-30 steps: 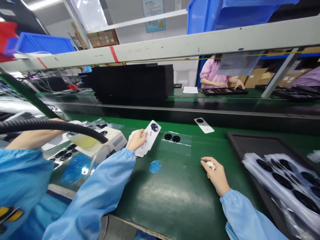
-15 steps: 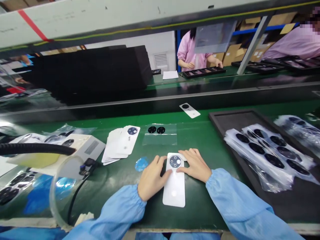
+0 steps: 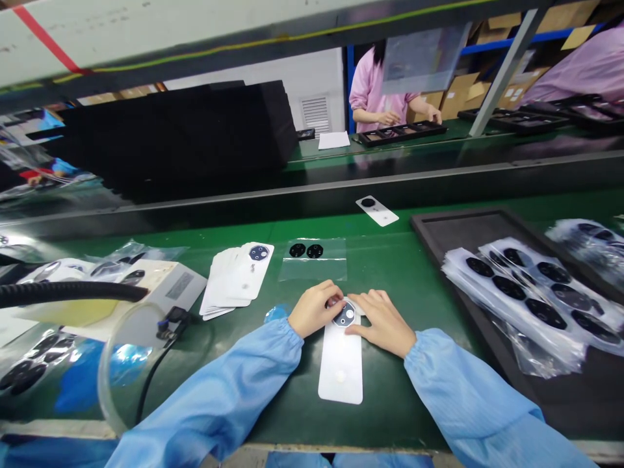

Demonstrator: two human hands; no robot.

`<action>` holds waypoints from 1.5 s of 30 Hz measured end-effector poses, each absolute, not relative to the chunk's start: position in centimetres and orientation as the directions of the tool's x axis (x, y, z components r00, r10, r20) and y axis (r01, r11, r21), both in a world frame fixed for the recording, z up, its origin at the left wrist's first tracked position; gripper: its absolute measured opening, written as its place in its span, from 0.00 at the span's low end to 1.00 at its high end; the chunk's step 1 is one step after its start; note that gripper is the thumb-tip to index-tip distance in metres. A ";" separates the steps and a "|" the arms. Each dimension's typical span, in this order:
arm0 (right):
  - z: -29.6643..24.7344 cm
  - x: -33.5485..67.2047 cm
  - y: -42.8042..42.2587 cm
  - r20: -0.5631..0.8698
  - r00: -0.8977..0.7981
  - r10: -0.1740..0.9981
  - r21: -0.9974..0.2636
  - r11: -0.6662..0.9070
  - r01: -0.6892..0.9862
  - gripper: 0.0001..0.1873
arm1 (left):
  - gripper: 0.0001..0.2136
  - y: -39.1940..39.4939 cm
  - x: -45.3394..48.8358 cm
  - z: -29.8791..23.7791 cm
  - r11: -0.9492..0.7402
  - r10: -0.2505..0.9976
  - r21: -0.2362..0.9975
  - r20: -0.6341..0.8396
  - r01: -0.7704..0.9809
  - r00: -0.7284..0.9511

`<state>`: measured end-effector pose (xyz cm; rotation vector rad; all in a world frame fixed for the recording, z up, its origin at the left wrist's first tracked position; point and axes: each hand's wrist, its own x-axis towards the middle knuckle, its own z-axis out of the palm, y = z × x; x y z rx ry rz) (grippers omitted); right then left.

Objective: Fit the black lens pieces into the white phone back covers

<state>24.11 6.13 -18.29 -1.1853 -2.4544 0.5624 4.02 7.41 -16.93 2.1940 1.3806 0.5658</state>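
Note:
A white phone back cover (image 3: 340,364) lies flat on the green bench in front of me, its round dark camera plate (image 3: 344,314) at the far end. My left hand (image 3: 318,308) has its fingers curled together over the upper left of that plate; whatever is between the fingertips is hidden. Thumb and forefinger of my right hand (image 3: 383,321) grip the cover's right edge beside the plate. Partly behind my left wrist is a round piece of blue film (image 3: 276,314).
Left stand a fanned stack of white covers (image 3: 231,279) and a white box-shaped device (image 3: 178,286) with hoses. Ahead lie a clear sheet with two black discs (image 3: 306,251) and another cover (image 3: 377,210). A dark tray (image 3: 439,244) holds bagged camera plates (image 3: 517,286). A co-worker (image 3: 373,97) works opposite.
My left hand has moved up and right from the cover's left edge onto the camera plate, its fingers now curled. My right hand keeps its place on the right edge.

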 end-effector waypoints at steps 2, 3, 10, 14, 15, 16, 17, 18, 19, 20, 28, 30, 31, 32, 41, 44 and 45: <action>-18.3 24.2 6.1 0.139 -0.585 0.799 -0.502 0.566 0.654 0.30 | 0.04 7.5 3.9 -16.9 -0.367 0.907 0.605 0.064 0.706 0.417; -18.2 24.2 6.1 0.137 -0.584 0.800 -0.506 0.564 0.653 0.30 | 0.04 7.6 3.9 -16.8 -0.360 0.907 0.607 0.049 0.709 0.418; -18.0 24.0 6.1 0.128 -0.595 0.793 -0.519 0.565 0.642 0.26 | 0.01 9.5 4.2 -16.4 -0.303 0.895 0.599 -0.088 0.741 0.436; -17.9 24.0 6.1 0.123 -0.592 0.797 -0.527 0.558 0.641 0.27 | 0.03 10.6 4.4 -15.9 -0.302 0.854 0.622 -0.160 0.723 0.495; -17.9 24.0 6.1 0.121 -0.591 0.797 -0.529 0.556 0.641 0.27 | 0.03 10.8 4.5 -15.8 -0.300 0.846 0.630 -0.172 0.716 0.505; -17.9 24.0 6.1 0.119 -0.591 0.798 -0.531 0.554 0.641 0.27 | 0.04 10.9 4.5 -15.7 -0.296 0.840 0.638 -0.180 0.711 0.512; -17.9 24.0 6.1 0.116 -0.591 0.798 -0.533 0.553 0.641 0.27 | 0.05 11.0 4.5 -15.7 -0.293 0.837 0.644 -0.185 0.707 0.515; -18.0 24.0 6.1 0.114 -0.592 0.798 -0.535 0.551 0.640 0.27 | 0.05 11.1 4.5 -15.6 -0.291 0.836 0.649 -0.185 0.703 0.517; -17.9 24.0 6.1 0.111 -0.592 0.798 -0.538 0.549 0.639 0.27 | 0.05 11.0 4.5 -15.6 -0.291 0.836 0.653 -0.182 0.699 0.518; -17.9 24.1 6.1 0.109 -0.593 0.798 -0.541 0.548 0.638 0.28 | 0.04 11.0 4.4 -15.6 -0.293 0.837 0.658 -0.175 0.694 0.519; -17.9 24.1 6.1 0.122 -0.594 0.795 -0.548 0.553 0.627 0.26 | 0.04 10.3 3.7 -16.1 -0.361 0.833 0.666 -0.085 0.653 0.547; -17.9 24.0 6.0 0.128 -0.589 0.798 -0.541 0.553 0.633 0.25 | 0.04 10.3 3.7 -16.4 -0.380 0.831 0.649 -0.072 0.658 0.551; -18.0 24.0 5.9 0.131 -0.584 0.801 -0.536 0.552 0.638 0.25 | 0.03 10.3 3.7 -16.5 -0.388 0.832 0.636 -0.070 0.667 0.551; -18.0 24.0 5.9 0.134 -0.579 0.805 -0.531 0.551 0.644 0.24 | 0.03 10.3 3.8 -16.6 -0.395 0.833 0.620 -0.071 0.679 0.549; -17.9 23.8 5.6 0.124 -0.558 0.820 -0.478 0.543 0.691 0.24 | 0.05 8.5 4.9 -16.2 -0.498 0.832 0.324 -0.083 0.805 0.548; -17.7 23.7 5.5 0.121 -0.551 0.825 -0.461 0.539 0.705 0.24 | 0.06 7.5 5.1 -16.1 -0.514 0.836 0.234 -0.080 0.825 0.543; -17.7 23.7 5.5 0.120 -0.551 0.826 -0.456 0.539 0.708 0.24 | 0.05 7.2 5.2 -16.2 -0.518 0.836 0.214 -0.078 0.828 0.543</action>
